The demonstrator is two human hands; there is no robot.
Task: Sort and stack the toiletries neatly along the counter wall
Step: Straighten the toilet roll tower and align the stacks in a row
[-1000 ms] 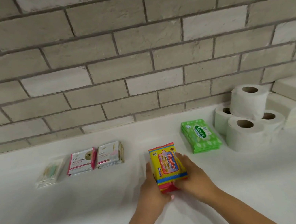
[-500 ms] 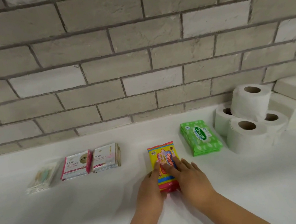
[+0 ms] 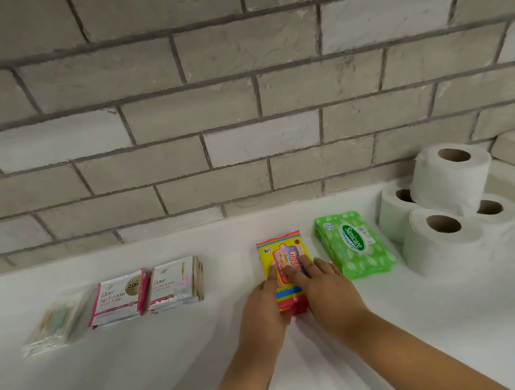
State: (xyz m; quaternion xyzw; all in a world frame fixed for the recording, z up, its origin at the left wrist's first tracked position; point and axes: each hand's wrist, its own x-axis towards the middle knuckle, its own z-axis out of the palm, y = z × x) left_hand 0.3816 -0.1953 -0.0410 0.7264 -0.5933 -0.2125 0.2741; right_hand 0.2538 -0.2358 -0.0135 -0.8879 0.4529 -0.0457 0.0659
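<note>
Giggles wipes pack [image 3: 280, 251] under both hands, beside Sanicare pack [image 3: 354, 247]

A second ago both hands gripped the yellow wipes pack [image 3: 285, 265] by its near end, lifted clear of the counter [image 3: 110, 383]. Now the pack lies flat on the counter — on a red pack showing beneath it — farther toward the wall edge, just left of the green wipes pack [image 3: 353, 244]. The left hand [image 3: 261, 307] has loosened to straight fingers along the pack's left side; the right hand [image 3: 327, 288] has moved on top, fingers pressing flat on its face.
</note>
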